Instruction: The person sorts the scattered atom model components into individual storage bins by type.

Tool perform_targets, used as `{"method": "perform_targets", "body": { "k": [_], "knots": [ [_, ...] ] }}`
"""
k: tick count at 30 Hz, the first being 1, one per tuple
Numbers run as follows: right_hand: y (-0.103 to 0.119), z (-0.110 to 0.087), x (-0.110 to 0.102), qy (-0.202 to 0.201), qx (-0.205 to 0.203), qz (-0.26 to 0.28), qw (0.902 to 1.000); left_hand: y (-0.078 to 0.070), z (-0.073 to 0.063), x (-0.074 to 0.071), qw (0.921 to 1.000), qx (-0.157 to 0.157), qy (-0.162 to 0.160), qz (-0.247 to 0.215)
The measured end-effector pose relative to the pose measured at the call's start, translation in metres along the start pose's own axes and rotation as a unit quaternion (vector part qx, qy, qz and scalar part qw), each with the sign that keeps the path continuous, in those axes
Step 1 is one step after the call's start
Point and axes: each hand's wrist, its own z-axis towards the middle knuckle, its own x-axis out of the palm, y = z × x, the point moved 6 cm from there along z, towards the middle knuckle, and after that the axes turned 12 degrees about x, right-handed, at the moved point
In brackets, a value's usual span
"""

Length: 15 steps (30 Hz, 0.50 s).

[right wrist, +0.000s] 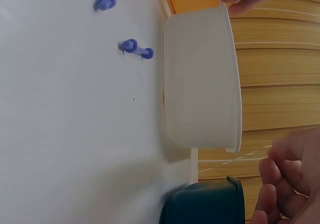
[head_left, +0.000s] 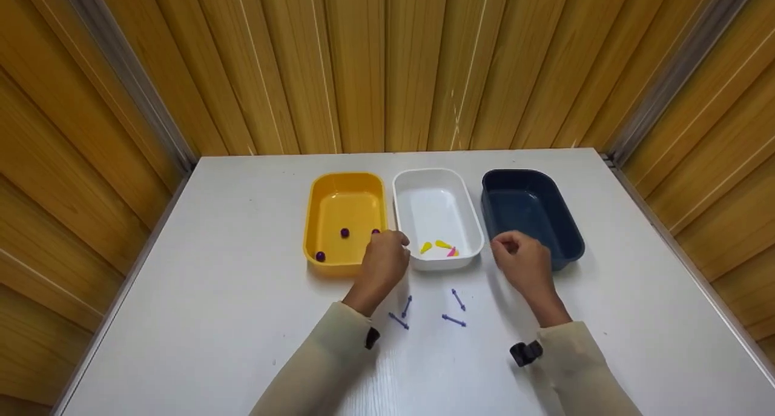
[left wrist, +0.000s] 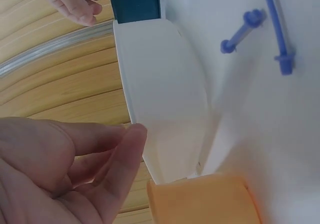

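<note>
Holding nothing visible, my left fingers [left wrist: 127, 154] and right fingers [right wrist: 269, 171] pinch narrow; beads [head_left: 344, 232] and yellow pieces [head_left: 442, 244] are boxed, four blue sticks [head_left: 458, 300] seemingly left.

The left hand [left wrist: 60, 169] is bent, thumb and fingertip together at the rim of the white tray [left wrist: 165, 83] in this view; any small thing between them cannot be made out. An orange tray [left wrist: 205, 204] stands to the white one's left, a dark teal tray [left wrist: 135, 1] to its right, with the right hand [left wrist: 72, 1] near that. Blue knobbed rods [left wrist: 243, 31] lie on the table's [left wrist: 295, 149] near side. Wood-patterned panels [left wrist: 70, 93] rise at the far side.
</note>
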Motion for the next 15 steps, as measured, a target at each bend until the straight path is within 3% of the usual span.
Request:
{"method": "perform_targets", "body": {
  "k": [3, 6, 10, 15],
  "knots": [
    [-0.006, 0.003, -0.009, -0.007, 0.005, 0.0, 1.0, 0.0, -0.008, 0.002, 0.9995, -0.005, 0.03, -0.01],
    [-0.012, 0.006, -0.019, -0.021, 0.012, 0.001, 0.9997, 0.003, -0.016, 0.003, 0.9984, 0.009, 0.055, -0.005],
    [-0.021, 0.013, -0.035, -0.046, 0.016, -0.003, 0.9988, 0.01, -0.027, 0.005, 0.9967, 0.033, 0.073, 0.013],
    [-0.035, 0.023, -0.058, -0.083, 0.027, -0.019, 0.9961, 0.025, -0.041, 0.01, 0.9948, 0.036, 0.095, 0.007]
  ]
}}
